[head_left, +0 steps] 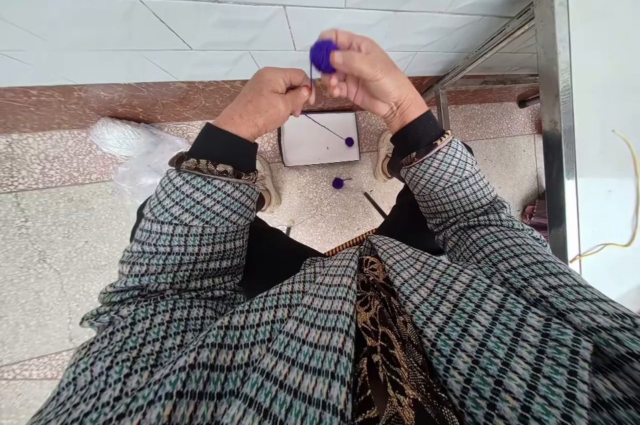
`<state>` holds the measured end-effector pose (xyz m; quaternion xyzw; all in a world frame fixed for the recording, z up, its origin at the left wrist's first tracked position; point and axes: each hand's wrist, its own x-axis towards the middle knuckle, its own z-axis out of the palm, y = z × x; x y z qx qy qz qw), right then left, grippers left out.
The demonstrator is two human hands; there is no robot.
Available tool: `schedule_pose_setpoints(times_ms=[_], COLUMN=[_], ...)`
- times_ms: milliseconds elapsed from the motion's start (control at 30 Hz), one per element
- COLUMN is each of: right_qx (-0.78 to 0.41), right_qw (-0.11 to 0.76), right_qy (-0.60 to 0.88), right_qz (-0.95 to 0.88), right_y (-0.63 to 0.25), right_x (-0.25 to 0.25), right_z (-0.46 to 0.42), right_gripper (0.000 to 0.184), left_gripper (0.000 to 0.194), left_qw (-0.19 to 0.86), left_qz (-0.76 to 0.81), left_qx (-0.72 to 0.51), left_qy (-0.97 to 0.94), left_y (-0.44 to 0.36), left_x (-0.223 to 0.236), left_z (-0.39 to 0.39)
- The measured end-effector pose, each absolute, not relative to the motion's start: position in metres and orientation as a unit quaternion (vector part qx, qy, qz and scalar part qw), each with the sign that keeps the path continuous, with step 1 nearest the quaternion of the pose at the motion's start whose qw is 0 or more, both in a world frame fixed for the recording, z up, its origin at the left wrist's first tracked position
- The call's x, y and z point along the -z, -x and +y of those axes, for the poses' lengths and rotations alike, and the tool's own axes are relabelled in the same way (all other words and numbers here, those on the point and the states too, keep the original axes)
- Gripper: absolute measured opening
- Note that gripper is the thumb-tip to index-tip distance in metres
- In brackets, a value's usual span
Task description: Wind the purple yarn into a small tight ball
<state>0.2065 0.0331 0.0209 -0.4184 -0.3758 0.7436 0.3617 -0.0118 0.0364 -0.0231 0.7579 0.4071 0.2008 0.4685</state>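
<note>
Head view: at upper centre-left, a purple strand (311,73) is pinched by the left hand (270,98). Below centre-top, a thread (325,127) is stretched from that hand to a small ball (349,142) in the white tray (305,146); snagging could be caused by its rim. Farther up, the larger ball (321,57) is clasped by the right hand (364,75); if loosened, it could be dropped.

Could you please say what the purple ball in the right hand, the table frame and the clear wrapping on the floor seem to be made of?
Purple ball: matte yarn, wool or acrylic perhaps, with wound strands showing.
Table frame: metal, probably steel, judging by its grey sheen.
Clear wrapping: likely thin, glossy plastic, crinkled and translucent.
</note>
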Motion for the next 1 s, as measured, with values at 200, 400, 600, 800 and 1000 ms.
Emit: schedule_pose_setpoints(times_ms=[200,400,600,800,1000], right_qx=[-0.653,-0.674,-0.769,-0.683,-0.614], right_qw=[0.404,0.161,0.316,0.388,0.212], right_qy=[0.504,0.471,0.38,0.467,0.505], right_qz=[-0.394,-0.545,-0.405,-0.406,-0.569], right_y=[-0.202,-0.209,-0.212,-0.203,-0.209], right_x=[0.0,0.001,-0.017,-0.007,0.013], right_z=[0.044,0.034,0.029,0.038,0.041], right_gripper=[0.032,0.036,0.025,0.03,0.039], left_gripper=[0.018,0.021,0.02,0.02,0.02], left_qw=[0.465,0.412,0.405,0.437,0.42], left_qz=[0.384,0.471,0.51,0.372,0.43], left_qx=[-0.165,-0.215,-0.172,-0.136,-0.167], left_qy=[-0.781,-0.75,-0.739,-0.808,-0.781], left_y=[-0.004,0.006,0.006,-0.008,0.001], left_x=[0.017,0.006,0.006,0.014,0.012], left_z=[0.024,0.028,0.031,0.024,0.026])
